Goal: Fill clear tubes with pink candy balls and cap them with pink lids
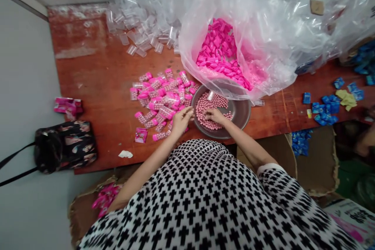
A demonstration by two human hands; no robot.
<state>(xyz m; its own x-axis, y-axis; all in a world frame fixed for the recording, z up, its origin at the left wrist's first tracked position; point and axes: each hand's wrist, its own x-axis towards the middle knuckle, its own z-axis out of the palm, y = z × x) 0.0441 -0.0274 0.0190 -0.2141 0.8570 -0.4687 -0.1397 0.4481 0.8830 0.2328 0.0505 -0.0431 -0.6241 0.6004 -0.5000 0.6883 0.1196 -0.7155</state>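
Observation:
My left hand (182,120) is at the left rim of a grey bowl (243,119), its fingers pinched together; what they hold, if anything, is too small to make out. Inside the bowl, the curled fingers of my right hand (215,116) dip among small pink beads (212,103), with their tips partly hidden. One clear tube (210,95) lies on the beads near the back. To the left of the bowl is a heap of bead-filled tubes with pink caps (156,93), close beside my left hand.
Behind the bowl, an open plastic bag (187,54) holds loose pink caps (218,45). Empty clear tubes (143,27) are heaped at the back. Blue packets (325,109) lie right, a patterned bag (77,144) left. Cardboard boxes (318,164) stand below the table edge.

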